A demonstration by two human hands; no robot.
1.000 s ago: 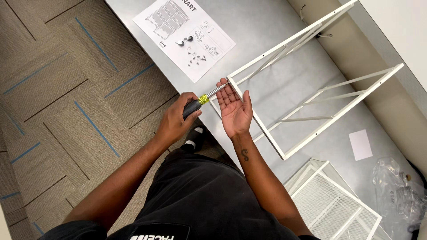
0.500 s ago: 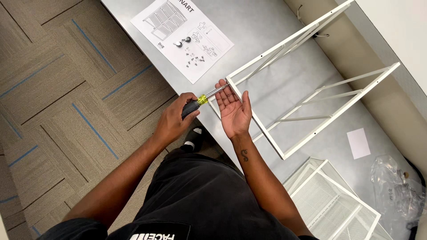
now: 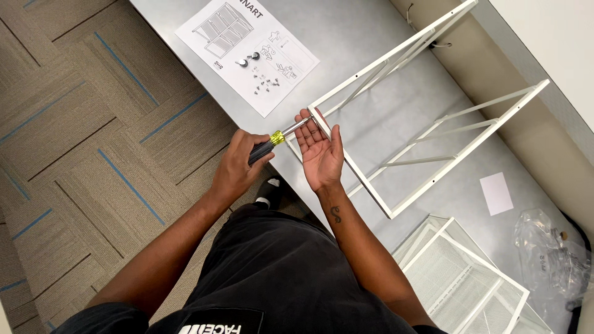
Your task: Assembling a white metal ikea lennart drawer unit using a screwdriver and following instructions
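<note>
View from above. The left hand (image 3: 238, 170) has its fingers clamped around the black-and-yellow handle of a screwdriver (image 3: 272, 140), whose metal shaft points at the near corner of a white metal frame (image 3: 396, 162) lying on the grey bench (image 3: 365, 37). The right hand (image 3: 322, 151) lies palm-up, fingers apart, touching that corner from below. An instruction sheet (image 3: 247, 52) with small screws on it lies beyond; mesh baskets (image 3: 461, 281) and a plastic bag (image 3: 547, 250) rest at right.
</note>
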